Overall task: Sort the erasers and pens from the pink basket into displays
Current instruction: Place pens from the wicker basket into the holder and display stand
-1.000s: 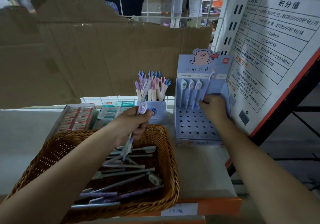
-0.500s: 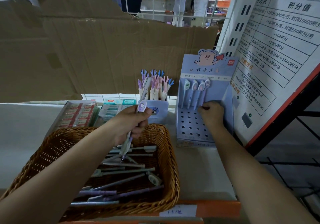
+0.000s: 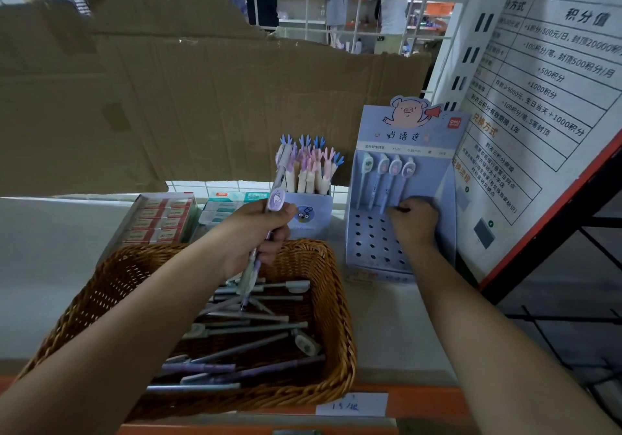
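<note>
The left hand (image 3: pixel 255 229) is closed around a bundle (image 3: pixel 250 268) of pens, which is held above the far half of the basket (image 3: pixel 340 317). The bundle's long axis is kept steep and runs near to far. Its caps point up and away and its tips point down into the basket. A purple cap stands just above the knuckles.

The right hand (image 3: pixel 412 221) is set against the display (image 3: pixel 370 242). Its fingers are curled and pinched on the lower end of the fourth pen (image 3: pixel 405 179). That pen stands nearly upright at the right of a row of four, cap up and tip down at the perforated panel. The other three are lined up just left of it in the same way.

Loose pens (image 3: pixel 249 330) are piled in the basket. Most lie flat, with their long axes roughly left to right.

The basket is placed at the near edge of the shelf (image 3: pixel 397 327), and the display stands just right of it, farther back. A cup (image 3: pixel 309 212) of claw-topped pens is set between them by the far edge. Eraser boxes (image 3: pixel 158 219) are stacked behind the basket's far left corner. Cardboard (image 3: pixel 202 98) is propped along the back, and a sign (image 3: pixel 538 98) leans at the right. A label (image 3: pixel 351 404) is fixed to the front edge.
</note>
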